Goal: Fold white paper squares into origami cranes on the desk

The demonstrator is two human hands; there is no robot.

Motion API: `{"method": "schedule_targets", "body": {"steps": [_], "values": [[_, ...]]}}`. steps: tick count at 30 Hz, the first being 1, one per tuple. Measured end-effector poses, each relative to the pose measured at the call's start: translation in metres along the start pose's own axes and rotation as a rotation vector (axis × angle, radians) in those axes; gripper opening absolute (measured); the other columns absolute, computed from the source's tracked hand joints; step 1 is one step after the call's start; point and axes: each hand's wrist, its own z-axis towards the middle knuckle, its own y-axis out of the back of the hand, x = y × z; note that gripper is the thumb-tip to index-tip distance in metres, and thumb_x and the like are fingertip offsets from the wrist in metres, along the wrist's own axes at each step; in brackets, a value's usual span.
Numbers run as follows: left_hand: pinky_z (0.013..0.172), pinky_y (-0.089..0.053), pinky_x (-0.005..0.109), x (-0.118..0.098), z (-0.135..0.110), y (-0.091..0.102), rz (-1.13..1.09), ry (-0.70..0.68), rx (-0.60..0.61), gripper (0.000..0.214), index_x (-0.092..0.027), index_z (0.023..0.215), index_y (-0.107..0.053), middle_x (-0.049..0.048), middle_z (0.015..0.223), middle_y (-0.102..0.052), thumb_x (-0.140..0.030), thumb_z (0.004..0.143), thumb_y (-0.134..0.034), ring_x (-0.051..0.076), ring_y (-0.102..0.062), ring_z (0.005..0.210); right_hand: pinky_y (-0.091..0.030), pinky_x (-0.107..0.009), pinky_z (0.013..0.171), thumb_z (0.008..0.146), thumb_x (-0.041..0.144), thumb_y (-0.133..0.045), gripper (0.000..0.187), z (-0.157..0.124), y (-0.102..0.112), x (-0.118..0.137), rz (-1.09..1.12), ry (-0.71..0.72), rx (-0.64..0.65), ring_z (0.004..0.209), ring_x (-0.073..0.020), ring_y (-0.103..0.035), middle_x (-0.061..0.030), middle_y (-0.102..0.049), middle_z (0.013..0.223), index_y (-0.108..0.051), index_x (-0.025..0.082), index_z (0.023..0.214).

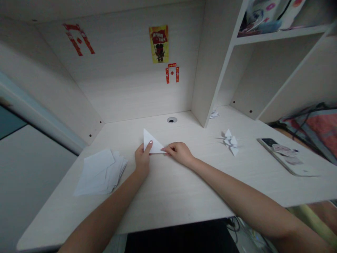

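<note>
A white sheet of paper folded into a triangle (153, 145) is held between my two hands just above or on the desk, near its middle. My left hand (142, 157) grips its left side, the thumb lying on top and the fingers out of sight beneath. At the triangle's right corner, my right hand (179, 151) pinches the tip between thumb and fingers. Left of my left hand lies a loose stack of white paper sheets (98, 172). Folded paper pieces (230, 141) sit to the right of my right hand.
A phone (289, 158) lies at the desk's right side. The desk (168, 200) has a cable hole (172, 120) near the back panel. An upright divider (210, 66) stands at the back right, with more folded paper (214, 114) behind it. Red stickers and a yellow card (159, 44) are on the back panel.
</note>
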Motion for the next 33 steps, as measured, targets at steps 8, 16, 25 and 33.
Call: {"method": "schedule_targets", "body": {"steps": [8,16,25,33], "values": [[0.05,-0.033,0.021,0.001,0.002,-0.001,-0.039,0.015,-0.024,0.037,-0.013,0.067,-0.06,-0.0006,0.061,-0.056,-0.048,0.064,-0.069,0.01,-0.045,0.054,-0.03,-0.023,0.058,0.086,0.053,-0.048,0.048,0.0,0.002,0.0,-0.019,0.104,0.011,0.055,-0.0104,-0.051,0.0004,-0.06,0.056,-0.061,0.019,0.054],[0.05,-0.033,0.021,0.0,0.001,0.0,-0.065,0.016,-0.065,0.039,-0.011,0.071,-0.062,-0.0001,0.062,-0.056,-0.048,0.063,-0.07,0.01,-0.045,0.055,-0.033,-0.023,0.062,0.089,0.048,-0.046,0.046,0.0,0.001,0.003,0.028,0.212,-0.019,0.062,-0.0117,-0.053,-0.0005,-0.059,0.059,-0.057,0.018,0.056],[0.058,-0.041,0.023,0.004,0.008,0.001,-0.174,0.064,-0.125,0.04,-0.012,0.082,-0.065,0.0048,0.077,-0.064,-0.047,0.063,-0.071,0.014,-0.055,0.065,-0.038,-0.026,0.069,0.094,0.043,-0.032,0.046,0.001,0.005,0.0,0.15,0.05,-0.255,0.071,-0.0145,-0.056,-0.0032,-0.062,0.071,-0.062,0.019,0.069],[0.058,-0.042,0.024,-0.001,-0.002,-0.001,-0.023,-0.014,0.033,0.037,-0.012,0.078,-0.064,0.0027,0.071,-0.064,-0.048,0.068,-0.067,0.014,-0.055,0.062,-0.044,-0.026,0.073,0.076,0.046,-0.065,0.065,-0.008,-0.002,0.005,0.195,0.219,-0.111,0.073,-0.0141,-0.056,-0.0022,-0.067,0.093,-0.04,0.024,0.133]]}}
